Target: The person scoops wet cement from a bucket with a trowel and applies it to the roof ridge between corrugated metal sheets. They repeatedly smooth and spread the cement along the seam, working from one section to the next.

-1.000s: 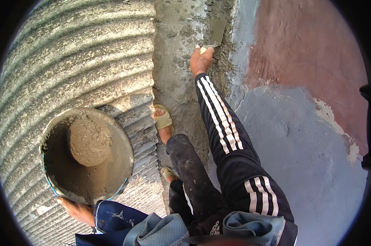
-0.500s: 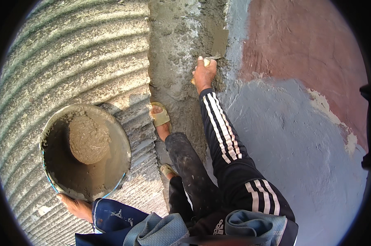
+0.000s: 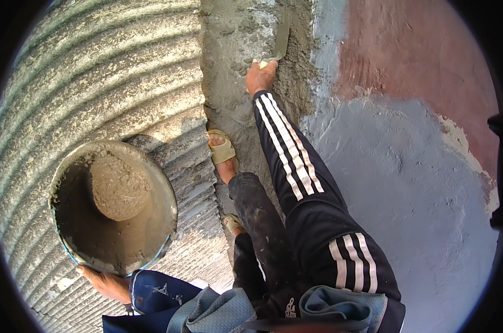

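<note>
My left hand (image 3: pixel 102 282) is closed on the near rim of a round dark bucket (image 3: pixel 73 213), partly hidden beneath it. Inside the bucket sits a mound of grey-brown wet mortar (image 3: pixel 119 187), with more smeared over the walls. My right hand (image 3: pixel 259 79) is stretched far forward, its fingers wrapped round the pale handle of a trowel. The flat trowel blade (image 3: pixel 282 41) points away from me, over a strip of rough fresh mortar (image 3: pixel 297 66) along the foot of the wall.
Corrugated roof sheets (image 3: pixel 123 72) spread across the left, ending at a jagged edge beside the cement ledge (image 3: pixel 229 61). My sandalled feet (image 3: pixel 223 150) are at that edge. On the right rises a wall with grey (image 3: pixel 396 183) and reddish-brown (image 3: pixel 418 55) areas.
My right hand has moved the trowel forward and a little left, away from the wall, uncovering rough mortar. My left hand stays on the bucket rim.
</note>
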`<state>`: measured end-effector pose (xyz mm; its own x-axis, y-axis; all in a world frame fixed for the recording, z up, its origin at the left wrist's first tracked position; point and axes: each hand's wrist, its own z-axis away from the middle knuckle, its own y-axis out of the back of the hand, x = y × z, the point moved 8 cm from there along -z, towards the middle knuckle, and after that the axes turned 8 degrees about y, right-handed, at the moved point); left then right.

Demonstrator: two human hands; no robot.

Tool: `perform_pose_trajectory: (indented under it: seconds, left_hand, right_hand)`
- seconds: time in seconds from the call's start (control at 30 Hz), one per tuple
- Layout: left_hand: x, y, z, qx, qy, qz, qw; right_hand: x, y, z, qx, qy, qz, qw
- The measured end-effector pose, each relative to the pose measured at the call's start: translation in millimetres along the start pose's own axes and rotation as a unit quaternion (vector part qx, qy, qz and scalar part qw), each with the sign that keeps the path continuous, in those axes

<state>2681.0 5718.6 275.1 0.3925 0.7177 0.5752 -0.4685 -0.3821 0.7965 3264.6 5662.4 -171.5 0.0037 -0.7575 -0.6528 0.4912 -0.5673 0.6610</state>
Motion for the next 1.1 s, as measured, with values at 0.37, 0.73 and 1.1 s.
perform_pose_trajectory:
  seconds: [0.37,0.73,1.1]
  left_hand:
    - [2.3,5.3,-3.9,0.043,-0.015,-0.075,0.996]
    - [0.6,0.9,-3.8,0.037,-0.008,-0.077,0.996]
    - [-0.1,8.0,-2.3,0.050,-0.011,-0.131,0.990]
  right_hand:
    - [-13.7,109.1,60.5,0.013,0.041,-0.055,0.998]
    - [-8.9,74.0,72.6,-0.131,0.044,0.093,0.986]
    - [1.4,126.6,132.8,-0.034,0.053,0.059,0.996]
